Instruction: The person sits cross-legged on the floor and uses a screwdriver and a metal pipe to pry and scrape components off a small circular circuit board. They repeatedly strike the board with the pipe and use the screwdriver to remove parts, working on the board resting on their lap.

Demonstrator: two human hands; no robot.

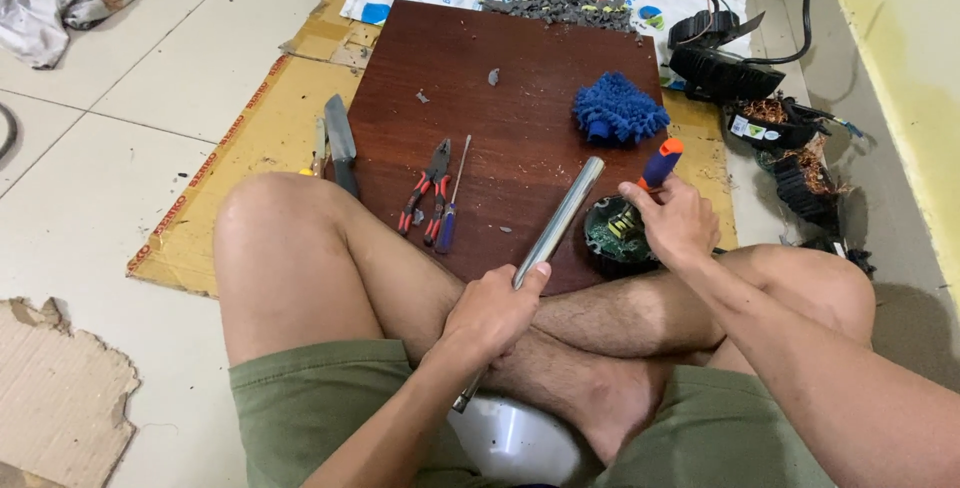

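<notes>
Clearly, left fingers [497,300] wrap the metal pipe [558,220]; right fingers [668,218] clench the screwdriver [660,163].

On the board [500,118], pliers [424,191] and a small screwdriver [452,203] lie centre-left, a mop head [617,110] upper right, rubble [565,3] along its top edge.

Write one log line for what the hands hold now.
left hand: grips metal tube | right hand: grips screwdriver on round circuit board
</notes>
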